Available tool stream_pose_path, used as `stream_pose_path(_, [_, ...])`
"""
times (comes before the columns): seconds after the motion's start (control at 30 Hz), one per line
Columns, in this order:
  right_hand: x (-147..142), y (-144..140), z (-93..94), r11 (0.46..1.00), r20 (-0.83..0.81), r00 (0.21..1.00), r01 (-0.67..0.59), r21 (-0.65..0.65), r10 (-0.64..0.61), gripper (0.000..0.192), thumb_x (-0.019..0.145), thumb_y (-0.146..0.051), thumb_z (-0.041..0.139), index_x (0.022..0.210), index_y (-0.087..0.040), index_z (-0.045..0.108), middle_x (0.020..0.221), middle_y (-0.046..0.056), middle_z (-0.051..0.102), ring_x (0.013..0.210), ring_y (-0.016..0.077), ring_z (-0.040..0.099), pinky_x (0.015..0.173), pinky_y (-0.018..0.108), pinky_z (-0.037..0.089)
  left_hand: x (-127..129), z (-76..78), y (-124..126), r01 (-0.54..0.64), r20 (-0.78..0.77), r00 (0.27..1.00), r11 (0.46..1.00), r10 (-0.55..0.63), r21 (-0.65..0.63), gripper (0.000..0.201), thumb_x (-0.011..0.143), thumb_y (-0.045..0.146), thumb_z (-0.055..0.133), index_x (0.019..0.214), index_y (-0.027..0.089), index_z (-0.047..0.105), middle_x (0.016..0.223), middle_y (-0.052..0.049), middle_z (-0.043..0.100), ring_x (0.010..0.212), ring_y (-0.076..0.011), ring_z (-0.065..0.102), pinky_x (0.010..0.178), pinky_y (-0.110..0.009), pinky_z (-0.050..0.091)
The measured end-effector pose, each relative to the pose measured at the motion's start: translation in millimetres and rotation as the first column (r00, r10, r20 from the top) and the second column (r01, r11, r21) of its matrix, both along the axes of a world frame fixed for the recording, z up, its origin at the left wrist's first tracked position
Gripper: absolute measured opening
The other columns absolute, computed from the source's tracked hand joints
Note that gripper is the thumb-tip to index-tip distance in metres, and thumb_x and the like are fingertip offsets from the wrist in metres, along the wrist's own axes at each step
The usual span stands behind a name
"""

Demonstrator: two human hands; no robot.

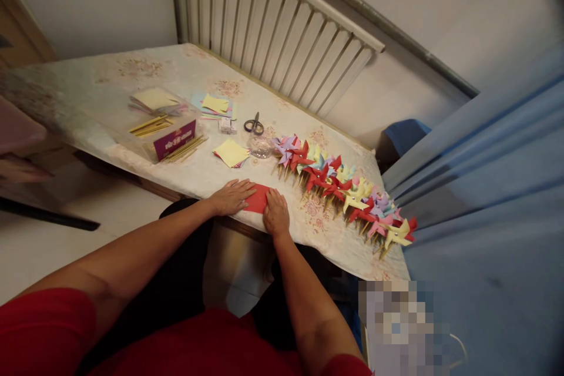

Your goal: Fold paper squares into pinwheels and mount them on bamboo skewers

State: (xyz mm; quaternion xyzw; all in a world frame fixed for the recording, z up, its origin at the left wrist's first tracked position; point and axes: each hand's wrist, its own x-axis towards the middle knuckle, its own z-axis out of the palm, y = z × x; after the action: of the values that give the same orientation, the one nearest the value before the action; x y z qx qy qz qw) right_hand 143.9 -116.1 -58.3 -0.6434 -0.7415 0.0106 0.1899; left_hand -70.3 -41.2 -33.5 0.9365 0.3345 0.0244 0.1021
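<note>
A square of red paper (257,198) lies flat near the front edge of the table. My left hand (232,196) rests palm down on its left side, with the fingers stretched out. On its right side lies my right hand (277,211), fingers extended and slightly bent, pressing the paper to the tabletop. Just beyond is a stack of yellow-topped paper squares (231,153). A clear bag of small shiny pieces (261,147) sits beside that stack. Many finished paper pinwheels (337,185) on sticks stand in rows to the right.
Scissors (254,124) and a small white box (227,125) lie farther back, near more coloured paper (215,104). A clear bin (152,150) holds paper and sticks; loose sticks (187,149) lie beside it. Another person's hand (24,168) shows at the left. A radiator (282,29) borders the table (176,70).
</note>
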Motion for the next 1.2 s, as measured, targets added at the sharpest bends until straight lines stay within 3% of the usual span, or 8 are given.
stream_pose_path(0.8, [0.7,-0.1,-2.2,1.0,-0.01,1.0,-0.003,0.014,0.004,0.055,0.091,-0.009,0.044,0.144,-0.011,0.054,0.155,0.015,0.05,0.151,0.0225,0.037,0.127,0.046,0.024,-1.7,1.3,0.9,0.014,0.013,1.0,1.0,-0.014,0.007,0.057,0.1,0.036,0.042,0.156,0.023,0.041,0.166,-0.013,0.033,0.156,-0.026,0.024,0.123,-0.047,0.017])
stream_pose_path(1.2, [-0.1,-1.4,0.4,1.0,-0.011,1.0,0.003,0.011,-0.003,0.054,0.091,-0.008,0.043,0.143,-0.013,0.055,0.155,0.015,0.05,0.152,0.0222,0.036,0.127,0.046,0.024,-2.0,7.8,1.3,0.015,0.01,1.0,0.998,-0.014,-0.066,0.063,0.098,0.04,0.044,0.158,0.02,0.038,0.168,-0.014,0.029,0.157,-0.0279,0.02,0.124,-0.049,0.015])
